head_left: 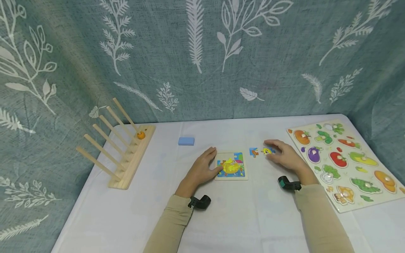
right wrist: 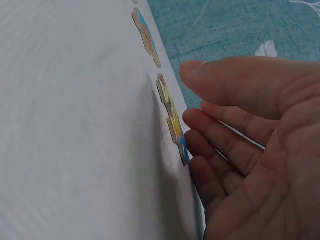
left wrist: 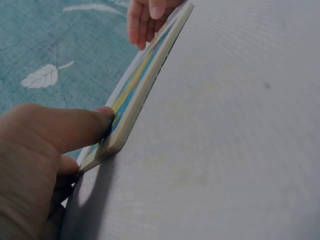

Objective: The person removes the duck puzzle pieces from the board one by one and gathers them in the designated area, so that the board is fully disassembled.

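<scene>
A small square jigsaw puzzle (head_left: 231, 166) in a pale wooden frame lies on the table, partly filled with a yellow picture; its upper left shows bare wood. My left hand (head_left: 202, 170) holds it at the left side, thumb (left wrist: 95, 125) over the top face and fingers along the edge. To the right of the frame lie two loose puzzle pieces: a blue and orange one (head_left: 254, 152) and a yellow and blue one (head_left: 267, 151). Around the yellow piece hovers my right hand (head_left: 286, 155), thumb and fingers apart, fingertips right at the piece's edge (right wrist: 172, 117).
At the left stands a wooden rack (head_left: 133, 158) with several slanted pegs and an orange bead (head_left: 141, 135) at its far end. A blue block (head_left: 186, 141) lies behind the puzzle. On the right is a large vegetable peg board (head_left: 345, 165). A patterned curtain (head_left: 209, 91) hangs behind the table.
</scene>
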A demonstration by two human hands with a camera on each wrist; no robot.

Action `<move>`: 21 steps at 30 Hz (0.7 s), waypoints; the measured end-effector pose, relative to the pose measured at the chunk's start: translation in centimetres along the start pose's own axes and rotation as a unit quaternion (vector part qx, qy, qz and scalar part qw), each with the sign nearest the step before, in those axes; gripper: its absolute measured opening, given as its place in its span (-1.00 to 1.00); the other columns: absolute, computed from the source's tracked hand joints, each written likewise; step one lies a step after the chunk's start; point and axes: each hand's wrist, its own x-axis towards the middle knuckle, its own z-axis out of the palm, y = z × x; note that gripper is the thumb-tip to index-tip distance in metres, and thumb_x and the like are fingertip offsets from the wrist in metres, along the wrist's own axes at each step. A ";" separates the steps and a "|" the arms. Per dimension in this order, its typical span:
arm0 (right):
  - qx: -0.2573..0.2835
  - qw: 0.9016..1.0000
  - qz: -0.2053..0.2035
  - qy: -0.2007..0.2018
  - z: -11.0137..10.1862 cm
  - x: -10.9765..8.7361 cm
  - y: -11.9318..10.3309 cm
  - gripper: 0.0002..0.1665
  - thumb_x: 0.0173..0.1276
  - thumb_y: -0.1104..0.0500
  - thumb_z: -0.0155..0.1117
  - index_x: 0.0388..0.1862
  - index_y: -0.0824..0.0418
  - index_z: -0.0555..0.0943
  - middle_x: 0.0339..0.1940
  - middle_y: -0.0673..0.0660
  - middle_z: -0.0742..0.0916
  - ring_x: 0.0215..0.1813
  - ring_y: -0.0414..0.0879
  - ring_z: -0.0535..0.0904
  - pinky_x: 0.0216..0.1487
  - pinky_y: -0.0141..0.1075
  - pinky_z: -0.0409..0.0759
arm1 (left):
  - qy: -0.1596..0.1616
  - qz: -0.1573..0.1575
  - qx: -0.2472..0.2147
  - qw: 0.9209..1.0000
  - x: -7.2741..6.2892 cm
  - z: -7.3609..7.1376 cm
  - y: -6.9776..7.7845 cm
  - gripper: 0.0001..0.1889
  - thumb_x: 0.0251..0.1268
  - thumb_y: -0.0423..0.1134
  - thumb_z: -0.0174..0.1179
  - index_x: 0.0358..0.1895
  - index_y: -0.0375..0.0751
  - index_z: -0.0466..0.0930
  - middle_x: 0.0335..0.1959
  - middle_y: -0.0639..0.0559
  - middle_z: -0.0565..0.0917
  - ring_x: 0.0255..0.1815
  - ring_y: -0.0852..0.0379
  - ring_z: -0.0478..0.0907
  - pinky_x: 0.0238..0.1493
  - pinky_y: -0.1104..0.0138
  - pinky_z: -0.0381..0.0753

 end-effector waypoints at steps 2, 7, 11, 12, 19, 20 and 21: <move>-0.002 1.000 -0.011 0.003 0.2 0.1 -0.2 -0.33 0.31 0.14 0.27 0.34 0.33 0.35 0.35 0.34 0.42 0.45 0.25 0.18 0.46 0.12 0.12 | -0.001 0.000 0.001 1.000 0.1 0.0 0.0 -0.27 0.23 -0.04 0.23 0.36 -0.42 0.26 0.43 -0.19 0.27 0.47 -0.09 0.15 0.46 0.12 0.20; -0.008 0.998 -0.055 0.006 1.0 0.6 -1.2 -0.35 0.28 0.22 0.29 0.33 0.33 0.36 0.32 0.33 0.46 0.39 0.24 0.28 0.41 0.12 0.20 | 0.001 0.003 0.003 1.000 0.2 0.0 0.0 -0.27 0.24 -0.03 0.23 0.36 -0.41 0.25 0.43 -0.19 0.27 0.48 -0.08 0.14 0.47 0.13 0.20; -0.004 0.997 -0.080 -0.002 1.8 0.9 -2.4 -0.35 0.26 0.23 0.30 0.32 0.32 0.38 0.29 0.31 0.50 0.34 0.23 0.34 0.37 0.12 0.27 | 0.002 0.003 0.004 1.000 0.2 -0.1 -0.1 -0.27 0.23 -0.03 0.23 0.36 -0.41 0.26 0.42 -0.18 0.27 0.48 -0.08 0.14 0.46 0.13 0.20; -0.002 0.996 -0.084 -0.005 2.1 0.9 -2.6 -0.36 0.26 0.23 0.30 0.31 0.32 0.38 0.28 0.30 0.51 0.33 0.22 0.36 0.36 0.11 0.29 | 0.002 0.003 0.004 1.000 0.1 0.0 -0.2 -0.27 0.23 -0.03 0.23 0.36 -0.41 0.26 0.42 -0.18 0.27 0.48 -0.07 0.14 0.46 0.13 0.20; -0.002 0.994 -0.107 -0.037 3.9 1.7 -4.2 -0.39 0.26 0.25 0.30 0.29 0.31 0.41 0.26 0.28 0.53 0.31 0.18 0.41 0.31 0.08 0.39 | 0.000 -0.003 0.004 1.000 0.1 0.1 -0.1 -0.27 0.23 -0.02 0.23 0.36 -0.41 0.27 0.43 -0.17 0.27 0.47 -0.06 0.15 0.46 0.12 0.21; 0.000 0.993 -0.108 -0.041 4.2 1.8 -4.4 -0.39 0.26 0.25 0.31 0.28 0.30 0.42 0.26 0.27 0.54 0.31 0.18 0.41 0.31 0.08 0.39 | -0.001 -0.004 0.003 1.000 0.1 0.1 -0.1 -0.27 0.23 -0.02 0.23 0.36 -0.40 0.26 0.43 -0.17 0.27 0.47 -0.06 0.15 0.46 0.12 0.21; -0.001 0.993 -0.110 -0.044 4.4 2.0 -4.6 -0.40 0.25 0.25 0.31 0.28 0.29 0.43 0.25 0.26 0.54 0.31 0.17 0.41 0.31 0.08 0.39 | -0.002 -0.005 0.002 1.000 0.1 0.1 -0.1 -0.27 0.23 -0.02 0.23 0.36 -0.40 0.26 0.43 -0.16 0.27 0.48 -0.06 0.15 0.46 0.12 0.20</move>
